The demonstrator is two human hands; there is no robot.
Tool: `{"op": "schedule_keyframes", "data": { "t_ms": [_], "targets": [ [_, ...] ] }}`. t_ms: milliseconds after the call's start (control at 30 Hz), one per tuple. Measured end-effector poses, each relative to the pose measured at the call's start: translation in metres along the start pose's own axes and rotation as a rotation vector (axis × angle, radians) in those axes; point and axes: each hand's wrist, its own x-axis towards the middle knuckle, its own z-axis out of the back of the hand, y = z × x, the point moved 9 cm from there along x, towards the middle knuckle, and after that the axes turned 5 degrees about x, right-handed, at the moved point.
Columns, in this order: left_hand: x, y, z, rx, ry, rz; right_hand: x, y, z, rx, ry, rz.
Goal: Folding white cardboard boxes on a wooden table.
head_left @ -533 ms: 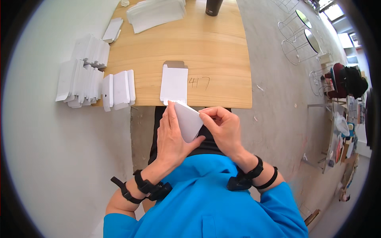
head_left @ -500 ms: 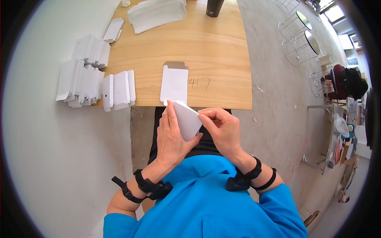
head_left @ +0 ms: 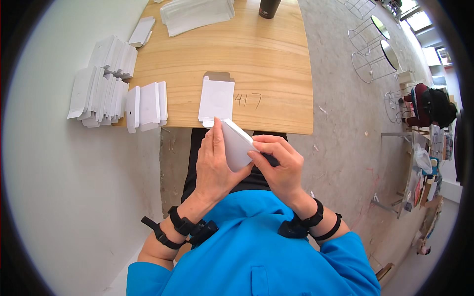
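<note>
A thin white carton [head_left: 237, 147] is held tilted in front of my body, just off the near edge of the table. Its left side rests along the fingers of my left hand [head_left: 211, 163], whose thumb reaches under the lower corner. My right hand [head_left: 281, 165] pinches the carton's right edge between thumb and fingertips. Beyond them, a flattened white carton [head_left: 217, 100] with a grey-brown flap lies on the table, its near end at the edge.
Several finished-looking white cartons [head_left: 149, 106] stand at the table's left edge, beside larger stacks of cartons [head_left: 101, 93] along the wall. White sheets [head_left: 197, 17] and a dark cup [head_left: 269, 7] occupy the far side of the wooden table [head_left: 276, 64]. Stools [head_left: 389, 55] stand right.
The carton has shifted slightly up and right with both hands. My right fingers have moved down its right edge, with the thumb lower than before.
</note>
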Motion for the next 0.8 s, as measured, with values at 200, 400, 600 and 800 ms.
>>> {"op": "schedule_keyframes", "data": {
  "t_ms": [200, 400, 600, 800],
  "targets": [
    [-0.002, -0.004, 0.002, 0.042, -0.048, -0.09, -0.004, -0.015, -0.001, 0.223, 0.0, -0.226],
    [-0.004, -0.003, 0.009, 0.029, 0.037, -0.199, -0.009, -0.032, -0.007, 0.545, 0.213, -0.632],
    [-0.004, -0.007, 0.012, 0.11, 0.083, -0.323, -0.012, -0.038, -0.008, 0.578, 0.275, -0.758],
    [-0.005, -0.007, 0.01, 0.103, 0.111, -0.361, -0.017, -0.042, -0.007, 0.5, 0.225, -0.756]
  ]
}}
